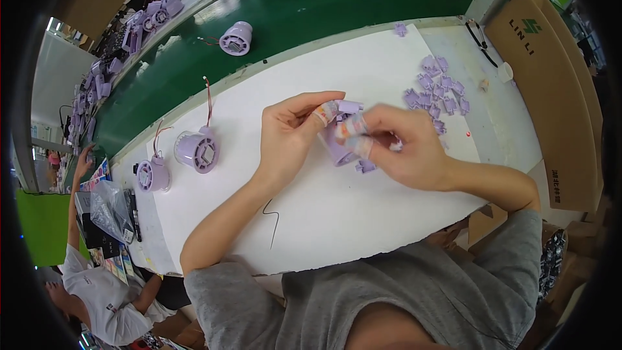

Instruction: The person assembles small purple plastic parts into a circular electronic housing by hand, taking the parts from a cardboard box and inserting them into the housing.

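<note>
Over the middle of the white sheet, my left hand (pixel 291 126) pinches the top of a lilac plastic housing (pixel 338 151) between thumb and fingers. My right hand (pixel 414 146) closes on the same housing from the right, its fingers slightly blurred. Both hands have tape wrapped round some fingertips. The hands cover much of the housing. Small lilac plastic clips (pixel 366 166) lie beneath and beside my right hand. To the left stand two round lilac housings, a larger one (pixel 197 151) and a smaller one (pixel 153 174), with thin wires rising from them.
Several lilac clips (pixel 439 87) lie scattered at the right. Another round housing (pixel 237 39) rests on the green belt (pixel 291 3). A cardboard box (pixel 551 104) stands far right, near black-handled cutters (pixel 478 35). A co-worker (pixel 107 295) sits at left, beyond a plastic bag (pixel 110 207).
</note>
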Motion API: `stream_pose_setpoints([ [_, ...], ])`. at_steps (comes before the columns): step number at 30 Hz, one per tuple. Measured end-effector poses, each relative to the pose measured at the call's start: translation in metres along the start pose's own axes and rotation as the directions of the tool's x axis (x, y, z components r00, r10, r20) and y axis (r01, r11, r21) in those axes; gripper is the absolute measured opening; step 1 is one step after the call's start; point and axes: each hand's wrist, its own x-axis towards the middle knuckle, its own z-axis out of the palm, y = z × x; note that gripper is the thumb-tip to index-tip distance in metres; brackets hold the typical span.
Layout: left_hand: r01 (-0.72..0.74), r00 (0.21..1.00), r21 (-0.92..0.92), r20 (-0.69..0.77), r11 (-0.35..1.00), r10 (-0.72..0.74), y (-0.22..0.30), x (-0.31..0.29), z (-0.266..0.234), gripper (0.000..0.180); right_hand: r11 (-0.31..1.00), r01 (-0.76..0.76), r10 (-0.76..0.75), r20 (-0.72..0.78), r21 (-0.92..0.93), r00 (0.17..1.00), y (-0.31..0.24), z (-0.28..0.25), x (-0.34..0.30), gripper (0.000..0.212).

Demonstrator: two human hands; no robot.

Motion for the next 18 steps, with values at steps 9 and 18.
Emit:
stream_pose_setpoints([
  [9, 0.406, 0.910, -0.294, 0.039, 0.865, -0.413, -0.024, 0.024, -0.021, 0.028, 0.963, -0.145, 0.170, -0.095, 0.228, 0.981, 0.035, 0.007, 0.066, 0.015],
  [18, 0.365, 0.920, 0.094, 0.115, 0.926, -0.375, -0.004, 0.041, -0.036, 0.030, 0.979, -0.106, 0.121, -0.080, 0.174, 0.989, 0.047, 0.010, 0.068, 0.013],
])
